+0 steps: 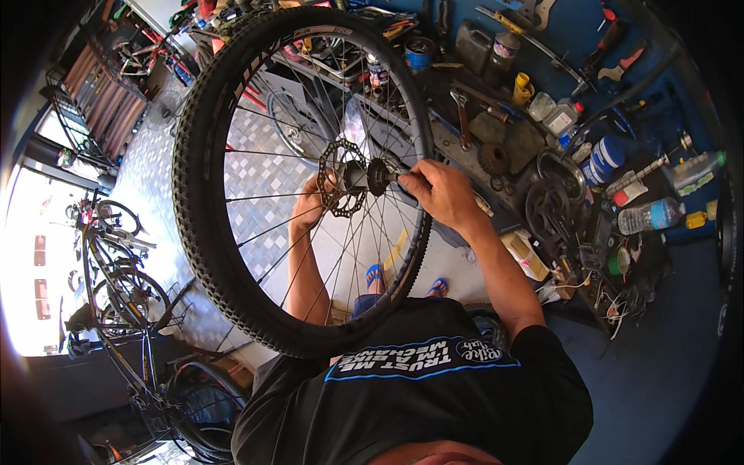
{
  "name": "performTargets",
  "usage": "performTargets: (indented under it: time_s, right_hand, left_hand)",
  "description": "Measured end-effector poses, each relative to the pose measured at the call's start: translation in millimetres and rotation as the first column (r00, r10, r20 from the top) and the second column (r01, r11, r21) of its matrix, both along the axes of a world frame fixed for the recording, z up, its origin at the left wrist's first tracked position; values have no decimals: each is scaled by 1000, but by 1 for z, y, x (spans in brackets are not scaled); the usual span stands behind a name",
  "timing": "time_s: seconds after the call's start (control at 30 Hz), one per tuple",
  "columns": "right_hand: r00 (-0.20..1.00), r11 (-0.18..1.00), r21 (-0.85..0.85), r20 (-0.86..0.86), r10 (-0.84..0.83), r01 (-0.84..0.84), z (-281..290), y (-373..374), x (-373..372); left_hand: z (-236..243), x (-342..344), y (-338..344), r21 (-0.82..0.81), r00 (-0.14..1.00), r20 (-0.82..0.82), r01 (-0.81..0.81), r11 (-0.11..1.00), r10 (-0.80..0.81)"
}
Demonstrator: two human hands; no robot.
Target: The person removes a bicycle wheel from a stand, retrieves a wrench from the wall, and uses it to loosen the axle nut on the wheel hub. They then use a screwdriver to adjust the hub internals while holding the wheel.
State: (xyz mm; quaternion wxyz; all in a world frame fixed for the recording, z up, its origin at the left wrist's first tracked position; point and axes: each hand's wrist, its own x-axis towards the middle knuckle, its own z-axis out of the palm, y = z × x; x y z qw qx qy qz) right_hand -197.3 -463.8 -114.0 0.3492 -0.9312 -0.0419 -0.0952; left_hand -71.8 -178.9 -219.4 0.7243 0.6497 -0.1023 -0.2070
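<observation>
A bicycle wheel with a knobby black tyre (200, 201) is held upright in front of me, resting near my black shirt. Its hub carries a drilled brake disc (339, 203) on the left and a dark round fitting (378, 176) on the right. Behind the spokes, my left hand (310, 200) has its fingers curled at the hub's left end, partly hidden by the disc. My right hand (436, 191) is closed, thumb and fingers pinched on the axle end (393, 177) that sticks out at the hub's right.
A cluttered workbench (496, 201) runs along the right, holding an adjustable wrench (463, 116), bottles, cans and parts beneath wall-hung tools. Several bicycles (124, 302) stand at the left beside a bright opening. A fan (161, 110) sits farther back on the tiled floor (159, 201).
</observation>
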Motion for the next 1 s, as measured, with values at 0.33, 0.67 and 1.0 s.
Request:
performTargets:
  time_s: [0.33, 0.67, 1.0]
  right_hand:
    - [990, 998, -59, -133, -39, 32, 11, 0, 2]
    - [962, 997, 71, 274, 2, -22, 7, 4, -1]
    - [975, 998, 66, 222, -9, -6, -2, 6, 0]
  left_hand:
    - [-2, -3, -6, 10, 997, 33, -67, 998, 67]
    - [7, 0, -5, 146, 998, 43, -58, 988, 52]
    - [4, 0, -3, 157, 997, 58, -67, 985, 59]
